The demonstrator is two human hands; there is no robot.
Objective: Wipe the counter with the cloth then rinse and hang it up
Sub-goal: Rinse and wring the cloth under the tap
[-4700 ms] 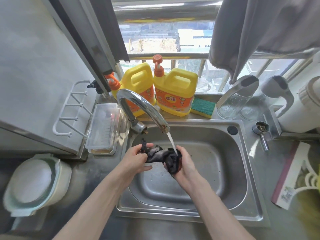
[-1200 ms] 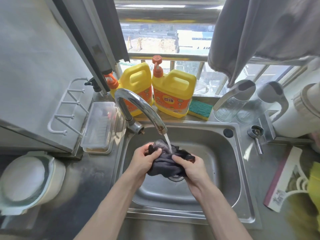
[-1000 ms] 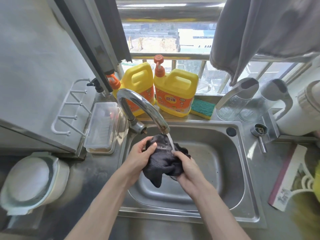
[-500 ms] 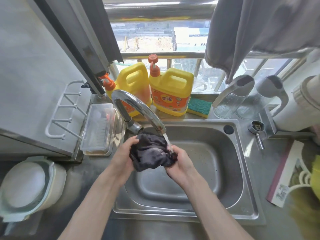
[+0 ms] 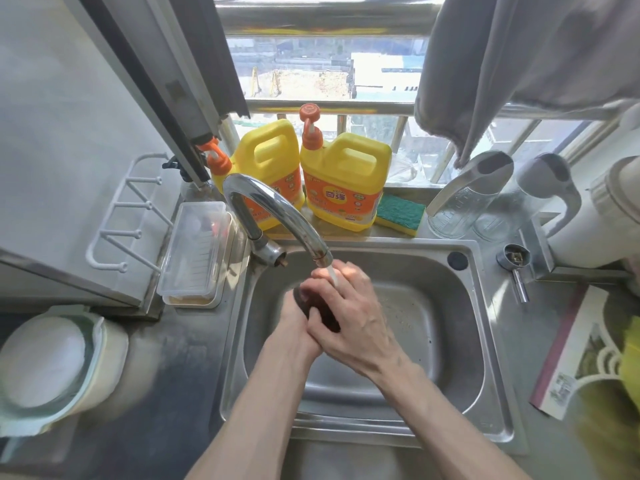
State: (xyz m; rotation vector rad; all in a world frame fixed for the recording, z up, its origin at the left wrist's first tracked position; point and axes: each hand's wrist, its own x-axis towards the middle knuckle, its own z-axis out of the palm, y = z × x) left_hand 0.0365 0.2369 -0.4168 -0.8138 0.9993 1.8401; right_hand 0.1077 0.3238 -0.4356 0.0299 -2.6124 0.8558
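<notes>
Over the steel sink (image 5: 460, 344), both my hands are clasped around the dark cloth (image 5: 313, 308), squeezed into a tight wad with only a small dark part showing between the fingers. My right hand (image 5: 353, 317) lies on top and across my left hand (image 5: 294, 323), which is mostly covered. Water runs from the curved chrome tap (image 5: 277, 216) onto the knuckles of my right hand. A grey towel (image 5: 502, 64) hangs over a rail at the upper right, in front of the window.
Two yellow detergent jugs (image 5: 346, 181) and a green sponge (image 5: 400, 213) stand on the sill behind the sink. A white hook rack (image 5: 128, 216) and a clear plastic box (image 5: 197, 251) are at left, a lidded pot (image 5: 48, 368) at lower left. Glass jugs (image 5: 464, 195) and a booklet (image 5: 571, 351) are at right.
The cloth was spread loosely between both hands under the water. Now it is balled up tight, and my right hand has closed over my left around it.
</notes>
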